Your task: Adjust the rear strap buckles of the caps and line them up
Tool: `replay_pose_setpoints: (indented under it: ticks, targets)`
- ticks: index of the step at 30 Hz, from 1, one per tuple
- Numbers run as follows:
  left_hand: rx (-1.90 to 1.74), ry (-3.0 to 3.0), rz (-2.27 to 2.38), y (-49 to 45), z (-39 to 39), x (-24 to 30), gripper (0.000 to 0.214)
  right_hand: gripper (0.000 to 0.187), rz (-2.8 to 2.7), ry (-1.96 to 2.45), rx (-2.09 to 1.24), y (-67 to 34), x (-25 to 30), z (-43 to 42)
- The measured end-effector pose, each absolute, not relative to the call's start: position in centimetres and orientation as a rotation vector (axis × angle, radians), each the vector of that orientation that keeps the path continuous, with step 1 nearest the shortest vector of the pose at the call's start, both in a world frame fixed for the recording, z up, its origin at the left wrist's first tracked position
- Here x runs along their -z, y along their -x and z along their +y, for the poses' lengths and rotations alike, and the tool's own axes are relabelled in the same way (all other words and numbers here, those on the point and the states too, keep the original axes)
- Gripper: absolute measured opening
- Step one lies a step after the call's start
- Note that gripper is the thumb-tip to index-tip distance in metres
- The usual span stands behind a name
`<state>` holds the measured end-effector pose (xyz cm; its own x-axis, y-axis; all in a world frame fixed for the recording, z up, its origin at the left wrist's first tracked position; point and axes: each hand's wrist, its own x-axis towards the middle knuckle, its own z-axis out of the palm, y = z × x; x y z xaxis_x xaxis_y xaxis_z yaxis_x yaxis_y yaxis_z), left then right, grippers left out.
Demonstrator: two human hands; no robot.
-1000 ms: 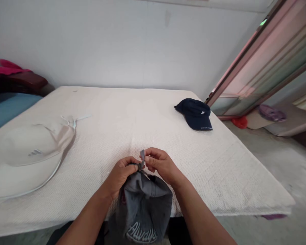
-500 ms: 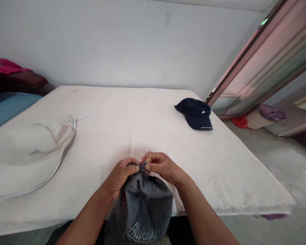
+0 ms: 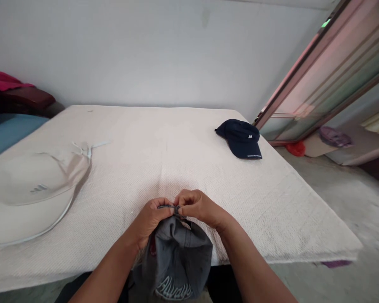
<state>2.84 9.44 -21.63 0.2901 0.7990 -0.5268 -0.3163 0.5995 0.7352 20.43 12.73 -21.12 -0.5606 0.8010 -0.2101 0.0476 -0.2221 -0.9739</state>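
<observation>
A grey cap with pale lettering on its front hangs over the near edge of the bed, its back turned up towards me. My left hand pinches the back strap of this cap from the left. My right hand pinches the same strap from the right, fingers curled tight. The two hands touch at the strap's buckle, whose small metal part barely shows between the fingertips.
A white patterned bedcover spreads out ahead. A white wide-brimmed hat lies at the left, a dark navy cap at the far right. A sliding glass door and grey floor are to the right; red and blue bedding at far left.
The loose end of the strap, which stood up between my fingers a second ago, is now folded down and held flat between both hands. My hands sank slightly.
</observation>
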Motion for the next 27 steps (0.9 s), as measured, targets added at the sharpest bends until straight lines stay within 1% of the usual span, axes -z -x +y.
replay_pose_setpoints:
  ticks: [12, 18, 27]
  targets:
    - [-0.767, -0.586, 1.031, -2.89, 9.18, 21.61, 0.019, 0.005, -1.56, 1.17, -1.754, -20.18, 21.13, 12.47]
    - [-0.745, -0.585, 1.022, -2.8, 9.19, 21.7, 0.023, 0.007, -1.605, 1.15, -1.725, -20.41, 21.27, 12.48]
    - [-0.73, -0.598, 1.025, -2.64, 9.16, 21.66, 0.023, 0.011, -1.608, 1.089, -1.753, -20.47, 21.03, 12.48]
